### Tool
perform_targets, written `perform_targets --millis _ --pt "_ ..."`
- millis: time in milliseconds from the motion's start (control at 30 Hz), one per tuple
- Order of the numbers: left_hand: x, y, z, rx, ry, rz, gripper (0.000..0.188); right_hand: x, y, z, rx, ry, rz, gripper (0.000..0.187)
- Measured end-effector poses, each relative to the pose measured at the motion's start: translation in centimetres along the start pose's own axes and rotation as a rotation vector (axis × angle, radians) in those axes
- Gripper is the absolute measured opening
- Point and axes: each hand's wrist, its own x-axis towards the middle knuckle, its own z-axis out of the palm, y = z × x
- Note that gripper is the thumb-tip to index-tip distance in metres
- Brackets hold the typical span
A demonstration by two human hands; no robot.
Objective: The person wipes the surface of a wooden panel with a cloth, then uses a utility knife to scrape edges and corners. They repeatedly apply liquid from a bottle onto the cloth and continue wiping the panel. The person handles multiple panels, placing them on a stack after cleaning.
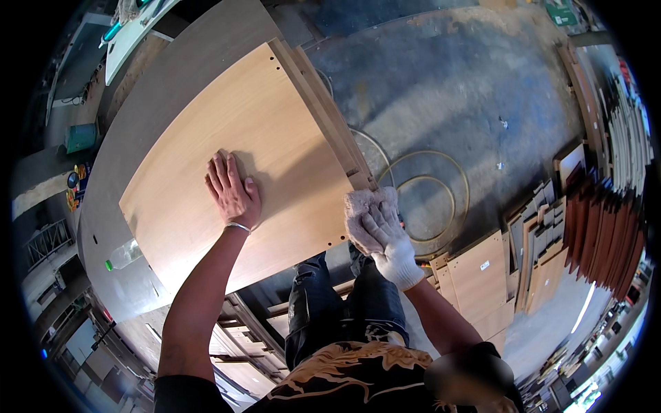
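A light wood-grain panel (289, 151) lies flat on top of a stack of boards (320, 103), with small dark holes near its right-hand corners. My bare left hand (235, 193) rests flat on the panel's face, fingers stretched out. On my right hand (389, 248) is a white knitted glove, and its fingers press a greyish-pink cloth (358, 213) against the panel's near right corner. The cloth wraps over the edge there and hides that corner.
A grey table (138, 172) carries the stack, with a clear bottle with a green cap (124, 255) at its left. A yellowish hose (468, 186) lies coiled on the concrete floor. Wood panels (475, 272) and reddish-brown boards (599, 227) are stacked at the right.
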Motion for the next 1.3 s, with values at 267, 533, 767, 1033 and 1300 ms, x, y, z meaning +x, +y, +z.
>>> perform_targets --millis 267,533,767,1033,1300 --pt "-0.4 0.3 -0.5 -0.002 -0.033 -0.01 0.072 -3.1 -0.6 0.0 -0.008 0.034 0.051 0.057" --pt "0.0 0.2 -0.3 -0.021 0.006 0.01 0.071 -3.1 -0.5 0.3 0.019 0.056 0.067 0.055" --pt "0.2 -0.1 -0.1 -0.018 -0.041 0.009 0.076 -0.3 -1.1 0.1 -0.018 0.018 0.084 0.06" --pt "0.5 0.7 -0.9 -0.054 -0.083 -0.027 0.075 -13.8 1.0 -1.0 1.349 0.491 1.366 0.051" --pt "0.4 0.7 -1.8 -0.109 -0.115 -0.023 0.077 -4.2 -7.4 -2.1 0.667 0.415 0.694 0.051"
